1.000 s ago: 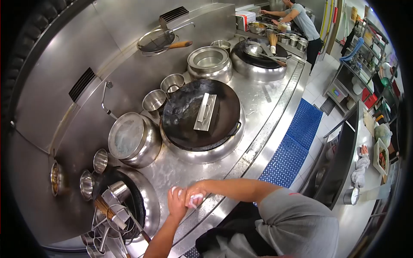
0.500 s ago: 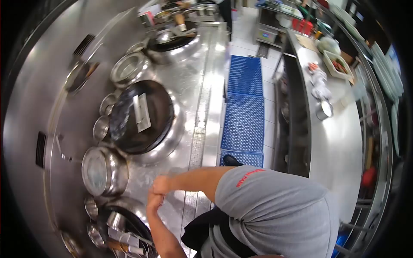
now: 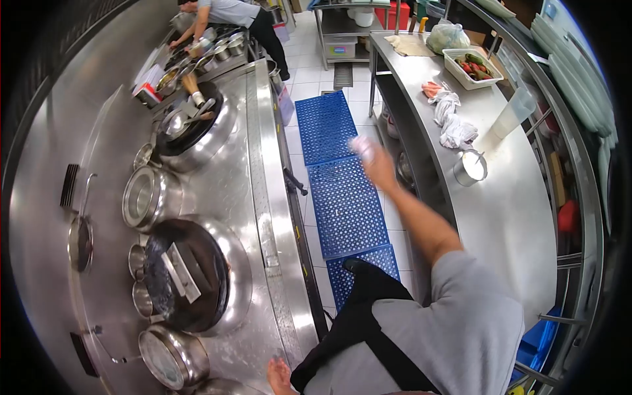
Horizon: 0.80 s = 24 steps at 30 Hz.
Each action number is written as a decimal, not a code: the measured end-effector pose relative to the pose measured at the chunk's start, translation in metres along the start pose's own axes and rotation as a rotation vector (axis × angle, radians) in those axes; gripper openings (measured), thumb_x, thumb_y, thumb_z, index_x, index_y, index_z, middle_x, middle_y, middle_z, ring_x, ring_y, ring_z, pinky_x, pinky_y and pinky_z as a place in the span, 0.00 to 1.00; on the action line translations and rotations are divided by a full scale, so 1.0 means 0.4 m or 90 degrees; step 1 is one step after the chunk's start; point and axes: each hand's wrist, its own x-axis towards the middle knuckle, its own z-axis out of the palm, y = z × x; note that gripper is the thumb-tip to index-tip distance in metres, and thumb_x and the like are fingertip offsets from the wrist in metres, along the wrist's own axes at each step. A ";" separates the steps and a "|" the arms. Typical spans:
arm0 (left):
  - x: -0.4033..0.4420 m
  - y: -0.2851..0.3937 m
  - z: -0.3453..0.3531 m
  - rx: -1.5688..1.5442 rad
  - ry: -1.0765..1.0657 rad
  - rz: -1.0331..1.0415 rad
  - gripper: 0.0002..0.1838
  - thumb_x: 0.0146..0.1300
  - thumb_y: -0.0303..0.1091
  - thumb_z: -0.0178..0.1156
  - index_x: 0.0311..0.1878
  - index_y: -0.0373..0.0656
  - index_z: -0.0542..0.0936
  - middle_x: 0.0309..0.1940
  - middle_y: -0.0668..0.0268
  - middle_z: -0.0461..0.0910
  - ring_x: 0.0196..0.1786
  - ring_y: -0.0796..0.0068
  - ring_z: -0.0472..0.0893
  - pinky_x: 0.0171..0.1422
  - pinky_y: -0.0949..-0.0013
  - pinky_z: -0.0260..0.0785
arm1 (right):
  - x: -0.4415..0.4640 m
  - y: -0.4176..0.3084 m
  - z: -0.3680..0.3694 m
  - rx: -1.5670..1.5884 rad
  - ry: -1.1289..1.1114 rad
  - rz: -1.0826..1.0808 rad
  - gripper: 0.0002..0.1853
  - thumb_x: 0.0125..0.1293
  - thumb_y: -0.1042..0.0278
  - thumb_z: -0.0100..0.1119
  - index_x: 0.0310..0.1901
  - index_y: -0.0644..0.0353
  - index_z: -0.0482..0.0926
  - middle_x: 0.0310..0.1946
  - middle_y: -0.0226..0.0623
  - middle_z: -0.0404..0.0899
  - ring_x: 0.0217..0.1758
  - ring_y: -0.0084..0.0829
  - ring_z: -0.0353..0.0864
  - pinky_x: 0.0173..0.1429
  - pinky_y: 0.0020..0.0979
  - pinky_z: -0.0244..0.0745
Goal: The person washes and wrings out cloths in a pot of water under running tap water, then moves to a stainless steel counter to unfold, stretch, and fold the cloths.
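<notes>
My right hand (image 3: 380, 170) reaches forward over the blue floor mat (image 3: 345, 217), between the stove and the counter. Its fingers close around a small, pale pinkish-white cloth-like thing (image 3: 360, 147), blurred by motion. Low in the view, my left hand (image 3: 280, 376) hovers by the front edge of the steel stove top (image 3: 253, 342). Its fingers look loosely apart, with nothing seen in them. A dark wok (image 3: 161, 299) on the stove holds a flat metal piece (image 3: 182, 271). Next to it stands a steel pot (image 3: 172, 359).
On the right counter (image 3: 507, 250) are a steel cup (image 3: 471, 168), crumpled white cloths (image 3: 455, 130), a clear plastic jug (image 3: 513, 113) and a white tub (image 3: 461, 78) of red and green vegetables. Another person (image 3: 230, 14) leans over the far end. A second wok (image 3: 172, 146) holds ladles.
My hands were together over the stove top and have parted. The right swung out over the mat with the pale thing; the left moved down. The view turned, bringing the other person in.
</notes>
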 end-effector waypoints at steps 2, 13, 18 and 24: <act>-0.010 -0.021 0.022 0.069 0.034 0.000 0.18 0.70 0.42 0.64 0.57 0.47 0.75 0.34 0.61 0.82 0.30 0.76 0.81 0.32 0.72 0.76 | 0.172 0.161 -0.159 -0.259 0.045 0.047 0.28 0.64 0.70 0.58 0.67 0.62 0.72 0.51 0.55 0.80 0.53 0.55 0.80 0.60 0.47 0.74; -0.056 0.024 -0.128 0.181 -0.048 0.332 0.15 0.71 0.41 0.62 0.55 0.47 0.75 0.29 0.67 0.78 0.28 0.77 0.77 0.31 0.73 0.73 | 0.157 0.467 -0.201 -0.742 -0.048 0.054 0.28 0.70 0.60 0.53 0.69 0.61 0.71 0.71 0.53 0.67 0.72 0.52 0.67 0.72 0.56 0.64; -0.259 0.273 0.027 0.113 0.093 0.446 0.25 0.71 0.34 0.61 0.70 0.47 0.73 0.47 0.68 0.81 0.47 0.78 0.79 0.52 0.70 0.74 | -0.382 0.083 0.290 -0.027 -1.125 -0.218 0.14 0.70 0.60 0.58 0.45 0.60 0.88 0.49 0.47 0.86 0.58 0.43 0.83 0.64 0.45 0.75; -0.132 0.579 -0.125 -0.123 0.145 0.590 0.17 0.74 0.37 0.59 0.61 0.42 0.79 0.35 0.64 0.83 0.36 0.77 0.81 0.42 0.70 0.74 | -0.816 -1.133 0.447 0.292 -1.277 -0.501 0.19 0.72 0.55 0.58 0.50 0.63 0.85 0.44 0.50 0.87 0.49 0.49 0.86 0.56 0.40 0.78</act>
